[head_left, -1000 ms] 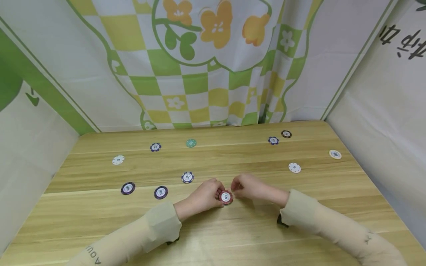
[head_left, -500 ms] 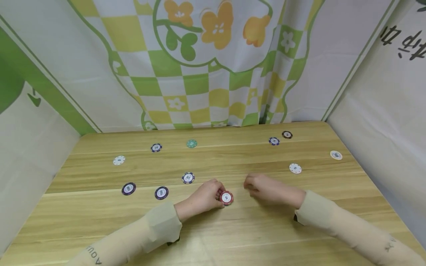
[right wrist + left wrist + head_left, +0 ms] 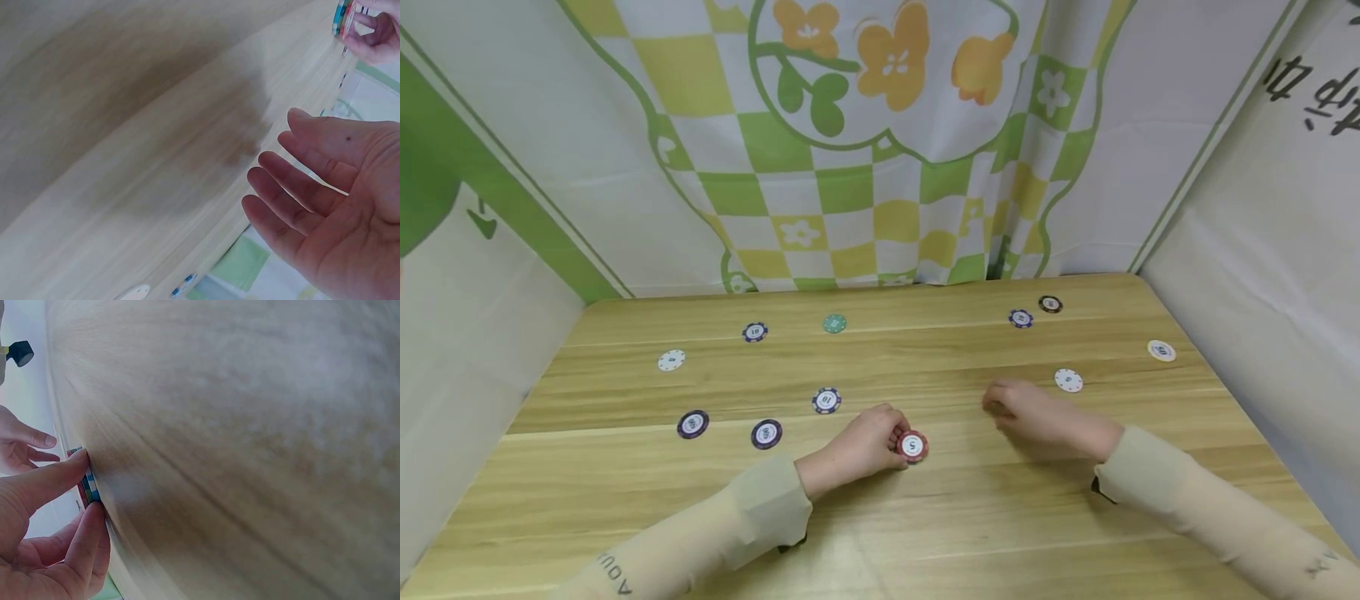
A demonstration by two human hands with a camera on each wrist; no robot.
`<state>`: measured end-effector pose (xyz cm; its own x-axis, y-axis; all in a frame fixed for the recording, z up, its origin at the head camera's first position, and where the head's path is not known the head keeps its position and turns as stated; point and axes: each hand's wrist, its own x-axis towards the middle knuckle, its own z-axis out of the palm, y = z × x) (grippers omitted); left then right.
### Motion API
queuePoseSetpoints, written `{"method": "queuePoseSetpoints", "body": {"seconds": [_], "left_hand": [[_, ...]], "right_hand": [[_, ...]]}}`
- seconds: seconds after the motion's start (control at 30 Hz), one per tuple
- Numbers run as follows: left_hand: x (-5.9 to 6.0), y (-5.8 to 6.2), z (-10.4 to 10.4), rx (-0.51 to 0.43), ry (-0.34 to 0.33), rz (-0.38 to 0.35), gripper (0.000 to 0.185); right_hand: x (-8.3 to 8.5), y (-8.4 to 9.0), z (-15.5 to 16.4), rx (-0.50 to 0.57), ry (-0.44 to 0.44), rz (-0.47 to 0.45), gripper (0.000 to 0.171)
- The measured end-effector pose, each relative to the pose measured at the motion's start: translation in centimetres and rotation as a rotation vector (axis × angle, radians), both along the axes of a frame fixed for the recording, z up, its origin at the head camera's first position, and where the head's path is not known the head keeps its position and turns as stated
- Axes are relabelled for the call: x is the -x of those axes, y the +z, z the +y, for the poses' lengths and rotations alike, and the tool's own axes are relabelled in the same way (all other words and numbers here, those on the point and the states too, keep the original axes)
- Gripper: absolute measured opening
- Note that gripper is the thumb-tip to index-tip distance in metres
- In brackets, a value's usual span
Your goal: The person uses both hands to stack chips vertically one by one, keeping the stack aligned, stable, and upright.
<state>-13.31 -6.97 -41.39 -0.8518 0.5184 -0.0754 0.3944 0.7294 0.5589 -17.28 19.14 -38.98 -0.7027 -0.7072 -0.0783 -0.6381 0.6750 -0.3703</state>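
A small stack of poker chips [image 3: 913, 447] with a red "5" chip on top stands on the wooden table [image 3: 880, 517] near its middle. My left hand [image 3: 897, 439] pinches the stack's edge between thumb and fingers; the left wrist view shows the chips' striped rims [image 3: 86, 475] between the fingertips. To the right, my right hand [image 3: 1000, 408] hovers low over the table with relaxed, straight fingers [image 3: 294, 178] and holds nothing. It lies between the stack and a white chip [image 3: 1068, 381].
Single chips lie scattered: white [image 3: 671, 360], blue [image 3: 755, 332], green [image 3: 834, 323], blue [image 3: 826, 400], two dark purple [image 3: 692, 423] [image 3: 766, 433], blue [image 3: 1020, 317], black [image 3: 1050, 304], white [image 3: 1161, 351]. Cloth walls close the table's back and sides.
My right hand has drawn away from the stack, moving right toward the white chip. The left hand stays on the stack.
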Motion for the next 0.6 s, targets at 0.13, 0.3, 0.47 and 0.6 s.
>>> {"method": "queuePoseSetpoints", "body": {"seconds": [0.13, 0.3, 0.47, 0.6], "left_hand": [[0.0, 0.0, 0.0, 0.001, -0.002, -0.006, 0.037], [0.0, 0.0, 0.0, 0.006, -0.001, 0.001, 0.037], [0.0, 0.0, 0.0, 0.010, 0.000, 0.009, 0.037], [0.0, 0.0, 0.1, 0.011, 0.003, 0.011, 0.037]], "right_hand": [[0.6, -0.3, 1.0, -0.014, -0.023, 0.045, 0.025], [1.5, -0.3, 2.1, -0.035, -0.034, 0.108, 0.024], [2.2, -0.1, 3.1, -0.046, -0.080, 0.099, 0.027], [2.7, -0.1, 3.8, -0.036, -0.110, 0.075, 0.027]]}}
